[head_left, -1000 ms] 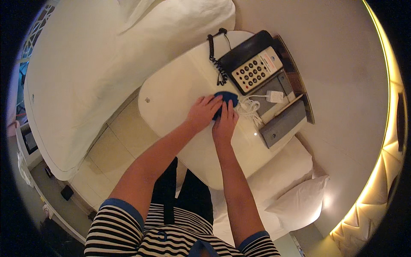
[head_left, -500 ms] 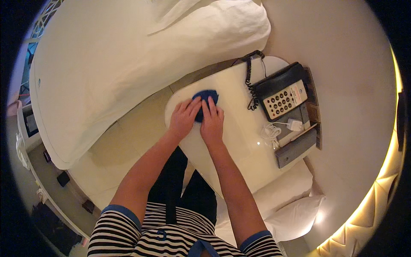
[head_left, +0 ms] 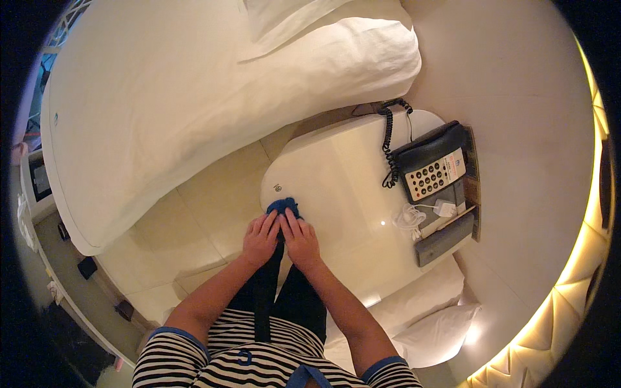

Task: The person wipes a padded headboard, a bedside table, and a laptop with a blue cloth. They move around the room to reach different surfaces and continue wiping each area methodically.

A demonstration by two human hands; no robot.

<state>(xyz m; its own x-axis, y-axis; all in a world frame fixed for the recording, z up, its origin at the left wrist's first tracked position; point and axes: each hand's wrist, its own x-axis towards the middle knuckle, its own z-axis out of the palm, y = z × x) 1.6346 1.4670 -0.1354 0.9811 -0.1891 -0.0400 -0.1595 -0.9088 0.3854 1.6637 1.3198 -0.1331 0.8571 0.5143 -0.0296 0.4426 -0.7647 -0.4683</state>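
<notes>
A bunched dark blue cloth (head_left: pixel 283 207) lies at the near left edge of a glossy white bedside table (head_left: pixel 343 168). My left hand (head_left: pixel 260 239) and my right hand (head_left: pixel 299 240) sit side by side on it. Both hands have their fingers curled over the cloth's near part, fingertips almost meeting. Part of the cloth is hidden under the fingers. Just beyond it, a small dark mark (head_left: pixel 277 188) shows on the tabletop.
Against the wall, the table bears a black corded telephone (head_left: pixel 440 174), a white cable (head_left: pixel 409 218) with a plug adapter (head_left: pixel 444 207), and a grey holder (head_left: pixel 446 239). A white-sheeted bed (head_left: pixel 194 84) stands beyond a tiled floor strip (head_left: pixel 200 200). White pillows (head_left: pixel 436 336) lie at lower right.
Both hands have drawn the blue cloth toward my body, from farther in on the tabletop to its near edge. The cloth is more bunched, and the small dark mark has come into sight.
</notes>
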